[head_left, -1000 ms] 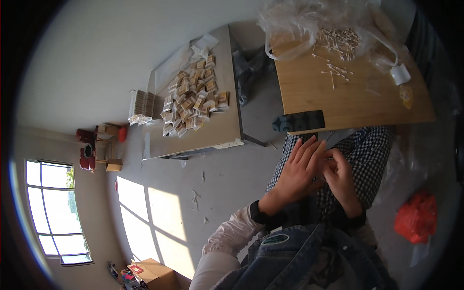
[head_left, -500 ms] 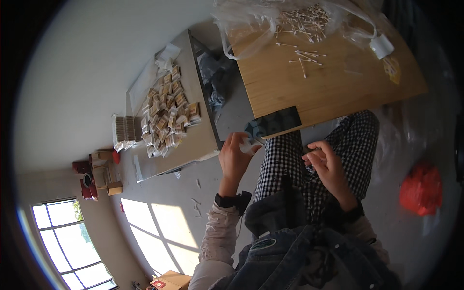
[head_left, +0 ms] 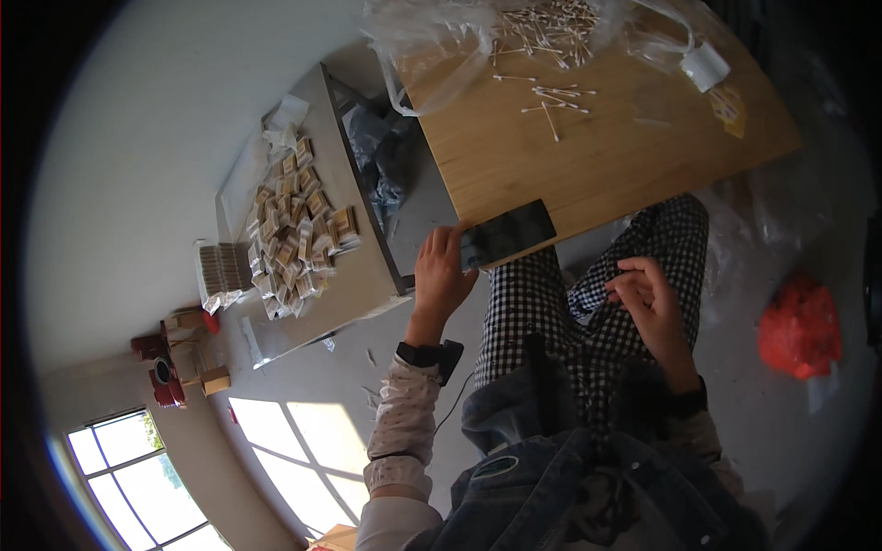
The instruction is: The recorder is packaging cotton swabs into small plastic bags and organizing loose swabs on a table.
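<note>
My left hand (head_left: 445,274) is at the near left corner of the wooden table (head_left: 588,174), beside the left end of a dark phone (head_left: 508,233) lying along the edge. Its fingers are bent together and their tips hidden, so whatever they hold, if anything, does not show. Above my lap in checked trousers, my right hand (head_left: 650,301) has loosely bent fingers held apart, with nothing visible in them. Farther back on the tabletop are several loose cotton swabs (head_left: 560,99) and a larger heap of swabs (head_left: 551,32) by a clear plastic bag (head_left: 441,41).
On the grey table (head_left: 344,197) at left lies a pile of small packets (head_left: 294,225), with a stacked row of packs (head_left: 220,268) beside it. A white roll (head_left: 706,67) and a yellow packet (head_left: 729,112) sit at the far right. A red bag (head_left: 801,329) rests on the floor.
My left hand has moved up against the phone's end, and the clear plastic piece in its fingers no longer shows. My right hand has risen slightly off the lap, fingers looser. The view has shifted.
</note>
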Action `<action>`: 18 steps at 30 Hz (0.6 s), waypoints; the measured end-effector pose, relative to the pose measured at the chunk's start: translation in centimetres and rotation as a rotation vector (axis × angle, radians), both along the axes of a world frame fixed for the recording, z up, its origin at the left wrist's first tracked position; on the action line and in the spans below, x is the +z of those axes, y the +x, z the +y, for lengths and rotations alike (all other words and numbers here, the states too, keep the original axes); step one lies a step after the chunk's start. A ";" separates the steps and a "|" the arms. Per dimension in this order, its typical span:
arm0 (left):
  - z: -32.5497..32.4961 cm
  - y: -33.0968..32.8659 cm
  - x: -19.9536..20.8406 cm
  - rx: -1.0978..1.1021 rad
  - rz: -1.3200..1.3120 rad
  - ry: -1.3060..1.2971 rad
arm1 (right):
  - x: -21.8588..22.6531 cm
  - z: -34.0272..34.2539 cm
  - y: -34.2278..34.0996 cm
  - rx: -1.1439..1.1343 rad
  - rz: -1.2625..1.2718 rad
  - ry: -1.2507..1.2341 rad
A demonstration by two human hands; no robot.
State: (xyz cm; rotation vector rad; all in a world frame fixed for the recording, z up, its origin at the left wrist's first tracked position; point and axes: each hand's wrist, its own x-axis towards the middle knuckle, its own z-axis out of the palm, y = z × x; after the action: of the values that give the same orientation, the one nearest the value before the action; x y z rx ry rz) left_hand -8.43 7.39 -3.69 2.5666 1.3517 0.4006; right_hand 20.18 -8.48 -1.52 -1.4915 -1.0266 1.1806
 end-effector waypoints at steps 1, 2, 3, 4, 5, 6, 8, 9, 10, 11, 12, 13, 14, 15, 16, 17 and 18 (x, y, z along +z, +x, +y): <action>-0.1 0.1 0.2 0.006 -0.003 0.001 | -0.1 -0.4 0.4 -0.026 0.002 0.005; -0.2 0.1 0.3 -0.006 -0.003 -0.019 | -0.2 -0.7 0.7 -0.051 0.003 0.010; -0.3 0.1 0.4 -0.017 -0.004 -0.039 | 0.0 -1.0 1.1 -0.064 -0.012 0.025; -0.4 -0.2 0.4 -0.003 -0.008 -0.039 | 0.3 -1.2 1.3 -0.051 -0.016 0.025; -0.4 -0.6 0.5 -0.035 -0.019 -0.037 | 0.7 -1.4 1.5 -0.074 -0.019 -0.013; -0.3 -1.0 0.6 -0.066 -0.030 -0.035 | 0.9 -1.6 1.7 -0.097 -0.021 -0.051; -0.1 -1.1 0.6 -0.083 -0.063 -0.064 | 1.7 -2.3 2.7 -0.103 -0.027 -0.068; 0.0 -1.3 0.6 -0.103 -0.083 -0.087 | 2.0 -2.5 3.4 -0.104 -0.037 -0.090; 0.1 -1.3 0.6 -0.088 -0.091 -0.090 | 1.8 -3.0 4.6 -0.106 -0.047 -0.112; 0.3 -1.4 0.6 -0.101 -0.100 -0.088 | 1.2 -3.8 5.9 -0.088 -0.053 -0.113; 0.4 -1.4 0.5 -0.120 -0.109 -0.087 | -0.1 -5.3 7.5 -0.155 -0.111 -0.161; 0.6 -1.3 0.5 -0.106 -0.117 -0.090 | -1.2 -6.9 9.2 -0.221 -0.173 -0.209; 0.8 -1.2 0.6 -0.134 -0.151 -0.095 | -2.0 -8.8 10.5 -0.283 -0.210 -0.278; 1.0 -1.2 0.7 -0.165 -0.187 -0.102 | -2.9 -11.5 11.9 -0.349 -0.249 -0.350; 1.2 -1.0 0.9 -0.169 -0.208 -0.105 | -5.6 -16.5 14.5 -0.407 -0.202 -0.389; 1.4 -0.7 1.0 -0.176 -0.232 -0.133 | -8.8 -22.2 16.3 -0.467 -0.151 -0.425; 1.7 -0.4 1.2 -0.182 -0.246 -0.159 | -10.8 -26.8 16.1 -0.588 -0.113 -0.689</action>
State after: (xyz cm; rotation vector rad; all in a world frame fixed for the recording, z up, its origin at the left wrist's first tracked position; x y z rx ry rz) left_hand -8.80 9.06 -2.44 2.3926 1.0137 0.5325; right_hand 36.24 -35.29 -12.34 -2.2145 -0.1793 1.0583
